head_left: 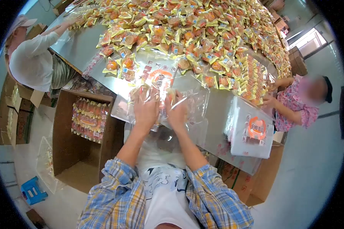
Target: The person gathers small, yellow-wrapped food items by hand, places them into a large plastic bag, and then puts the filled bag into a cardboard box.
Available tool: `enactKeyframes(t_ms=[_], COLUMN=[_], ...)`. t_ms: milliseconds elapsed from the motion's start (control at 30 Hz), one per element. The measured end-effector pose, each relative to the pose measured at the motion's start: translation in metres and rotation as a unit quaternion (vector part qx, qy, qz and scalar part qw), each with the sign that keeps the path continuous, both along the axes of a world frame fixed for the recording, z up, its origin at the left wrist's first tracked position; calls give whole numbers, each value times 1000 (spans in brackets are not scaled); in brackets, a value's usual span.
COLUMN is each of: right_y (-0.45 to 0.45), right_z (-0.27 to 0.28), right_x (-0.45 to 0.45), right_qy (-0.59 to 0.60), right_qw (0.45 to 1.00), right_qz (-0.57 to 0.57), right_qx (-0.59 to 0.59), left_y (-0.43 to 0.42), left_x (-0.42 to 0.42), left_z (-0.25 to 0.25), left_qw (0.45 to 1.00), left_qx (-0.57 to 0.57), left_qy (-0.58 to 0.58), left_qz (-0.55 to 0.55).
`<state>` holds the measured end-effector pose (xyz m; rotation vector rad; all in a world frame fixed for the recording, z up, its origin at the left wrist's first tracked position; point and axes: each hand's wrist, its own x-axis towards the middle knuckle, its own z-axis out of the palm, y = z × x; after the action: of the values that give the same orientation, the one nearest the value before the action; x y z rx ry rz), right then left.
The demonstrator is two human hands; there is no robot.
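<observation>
A clear plastic bag (162, 66) with a red printed logo lies in front of me on the metal table, with glare across it. My left hand (146, 108) is on its near part, fingers bent forward and partly hidden by shiny plastic. Close beside it, my right hand (177, 110) grips the same plastic, thumb toward the left hand. More loose film spreads to the right of that hand. Just beyond the bag lie small yellow-wrapped pastries (128, 68), part of a large heap. Whether any pastry is under my fingers I cannot tell.
A stack of printed bags (252, 131) lies to the right. At left, an open carton (82, 164) holds packed pastries (90, 120); another carton (265, 179) stands lower right. Co-workers stand at left and right, the right one's hands by rowed pastries (252, 78). A blue stool (33, 190) is on the floor.
</observation>
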<state>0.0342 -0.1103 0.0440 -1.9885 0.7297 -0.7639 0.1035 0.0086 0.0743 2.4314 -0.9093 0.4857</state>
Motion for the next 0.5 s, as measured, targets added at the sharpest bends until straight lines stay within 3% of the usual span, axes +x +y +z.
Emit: enactKeyframes(t_ms=[133,233,333,433,500], right_y=[7,3,1,1,2], right_z=[-14,-33,-34,-30,-26], right_x=[11,7,6,7,4], right_qy=[-131,-85,-99,-45,-29], right_qw=[978,987,986,995,994], right_qz=[49,112,95,88,93], right_qx=[157,-83,-97,-10,-46], left_y=[2,6,10,7,6], left_x=[-3,-5,-3,0,-1], left_z=[-8,-2,5,-6,-8], left_qw=[1000,999,1000,1000,999], left_qx=[-2,12,11,-9,7], left_qy=[-22,-32,-24,-14,-39], left_qz=[9,12,-8,-5,-10])
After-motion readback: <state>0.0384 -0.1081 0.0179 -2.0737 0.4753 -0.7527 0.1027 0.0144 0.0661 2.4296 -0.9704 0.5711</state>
